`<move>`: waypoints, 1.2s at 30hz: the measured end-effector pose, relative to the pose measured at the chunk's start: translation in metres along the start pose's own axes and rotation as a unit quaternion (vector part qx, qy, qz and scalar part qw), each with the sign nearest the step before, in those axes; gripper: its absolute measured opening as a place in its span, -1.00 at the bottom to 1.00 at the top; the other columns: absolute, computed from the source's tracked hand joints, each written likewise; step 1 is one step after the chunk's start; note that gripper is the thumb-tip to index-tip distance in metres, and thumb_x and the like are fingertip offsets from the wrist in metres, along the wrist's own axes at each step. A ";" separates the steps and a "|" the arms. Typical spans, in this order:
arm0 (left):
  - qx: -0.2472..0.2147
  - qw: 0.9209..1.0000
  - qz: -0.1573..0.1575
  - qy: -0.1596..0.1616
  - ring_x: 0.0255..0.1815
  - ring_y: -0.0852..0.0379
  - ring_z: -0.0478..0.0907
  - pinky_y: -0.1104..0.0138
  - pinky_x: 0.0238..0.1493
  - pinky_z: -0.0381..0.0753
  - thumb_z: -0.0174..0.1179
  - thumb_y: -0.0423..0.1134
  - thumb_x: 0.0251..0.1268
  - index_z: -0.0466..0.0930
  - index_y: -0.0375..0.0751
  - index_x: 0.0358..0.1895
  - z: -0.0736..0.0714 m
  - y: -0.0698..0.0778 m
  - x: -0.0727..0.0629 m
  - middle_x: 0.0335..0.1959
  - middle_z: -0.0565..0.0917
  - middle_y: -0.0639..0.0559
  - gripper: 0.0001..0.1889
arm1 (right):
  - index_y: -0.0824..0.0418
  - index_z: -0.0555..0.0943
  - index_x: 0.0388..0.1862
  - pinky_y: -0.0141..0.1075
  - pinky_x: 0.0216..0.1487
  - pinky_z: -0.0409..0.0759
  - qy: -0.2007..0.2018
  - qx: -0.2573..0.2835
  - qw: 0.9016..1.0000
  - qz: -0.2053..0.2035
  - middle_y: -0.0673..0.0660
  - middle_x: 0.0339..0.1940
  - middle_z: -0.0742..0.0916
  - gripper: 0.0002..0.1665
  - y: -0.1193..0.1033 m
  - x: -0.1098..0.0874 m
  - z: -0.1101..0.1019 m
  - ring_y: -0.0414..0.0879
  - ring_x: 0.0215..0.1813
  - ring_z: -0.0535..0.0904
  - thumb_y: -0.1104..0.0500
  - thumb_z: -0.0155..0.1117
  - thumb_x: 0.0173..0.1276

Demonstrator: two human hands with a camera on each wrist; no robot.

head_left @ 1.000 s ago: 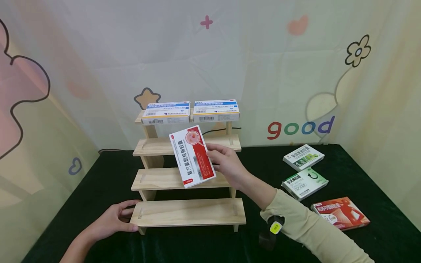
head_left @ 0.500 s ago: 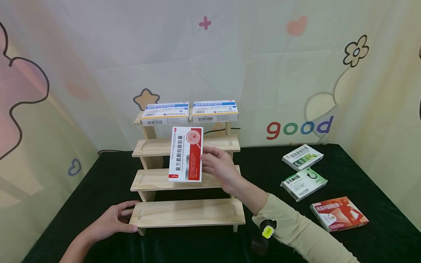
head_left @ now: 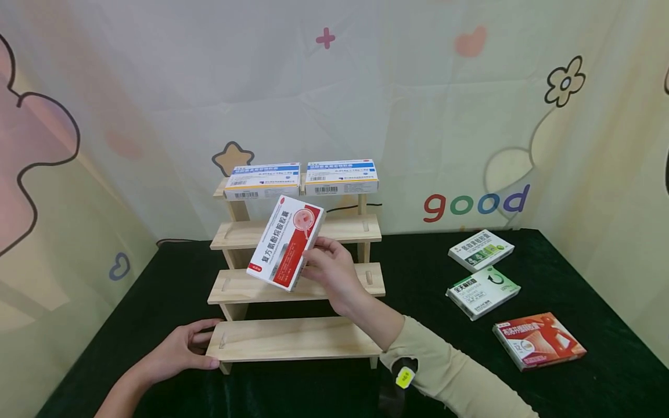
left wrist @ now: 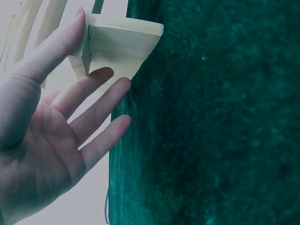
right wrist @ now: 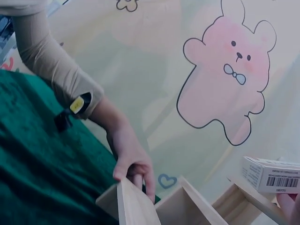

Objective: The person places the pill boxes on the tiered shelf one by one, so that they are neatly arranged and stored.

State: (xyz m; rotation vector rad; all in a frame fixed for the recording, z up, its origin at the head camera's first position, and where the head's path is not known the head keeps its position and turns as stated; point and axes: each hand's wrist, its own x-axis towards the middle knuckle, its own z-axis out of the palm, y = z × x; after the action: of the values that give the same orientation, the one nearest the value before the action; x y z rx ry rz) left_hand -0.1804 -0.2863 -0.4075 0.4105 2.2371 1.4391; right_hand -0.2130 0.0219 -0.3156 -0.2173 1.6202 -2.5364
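Note:
My right hand (head_left: 334,276) pinches the right edge of a white and red medicine box (head_left: 286,242). The box is tilted clockwise, its printed face towards me, in front of the middle tiers of a wooden step shelf (head_left: 298,339). In the right wrist view, a barcoded side of a white box (right wrist: 274,176) shows beside fingertips at the right border. My left hand (head_left: 175,351) grips the left end of the lowest tier, thumb at the front corner and index finger behind; the left wrist view shows its other fingers extended.
Two white and blue medicine boxes (head_left: 262,181) lie on the top tier. On the dark green cloth (head_left: 418,273) at right lie a white and green box (head_left: 481,250), another green and white box (head_left: 484,292) and a red box (head_left: 540,341). A printed curtain (head_left: 407,104) hangs behind.
The medicine box turned from leaning left to upright, then to a clockwise tilt, as my right hand moved left. My left hand stayed on the shelf.

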 end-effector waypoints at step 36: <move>-0.009 1.000 0.004 -0.009 -0.07 -0.10 0.56 0.26 -0.12 0.56 0.26 -0.29 0.10 -0.10 -0.66 0.28 -0.002 -0.004 -0.001 0.19 0.22 -0.54 -0.15 | 0.38 0.33 0.05 -0.18 -0.04 0.54 0.143 0.232 0.960 0.060 0.27 -0.09 0.60 -0.56 0.034 0.018 0.072 -0.06 -0.14 0.54 0.40 0.12 0.16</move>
State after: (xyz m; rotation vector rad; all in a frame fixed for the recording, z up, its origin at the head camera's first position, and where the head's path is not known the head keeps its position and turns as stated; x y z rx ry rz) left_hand -0.1812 -0.2899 -0.4101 0.4246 2.2079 1.4529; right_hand -0.2163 -0.0598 -0.3159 0.2972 1.0142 -2.8534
